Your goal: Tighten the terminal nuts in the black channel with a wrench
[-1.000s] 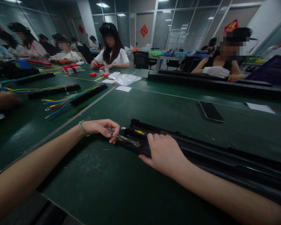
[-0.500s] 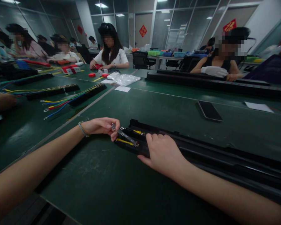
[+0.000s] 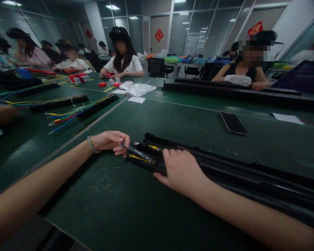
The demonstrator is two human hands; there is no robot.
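At the lower centre of the frame, the left hand has thumb and curled fingers pinching the ring end of a wrench; its other end meets a bolt in a black rail, which runs towards the right edge. The right hand clasps the rail just beside the bolt, fingers close together, thumb apart at the near side. Good practice, as I judge it: seat the wrench fully, keep it level with the bolt head, swing from its far end, brace the rail firmly, and keep the yellow-sleeved lead untwisted.
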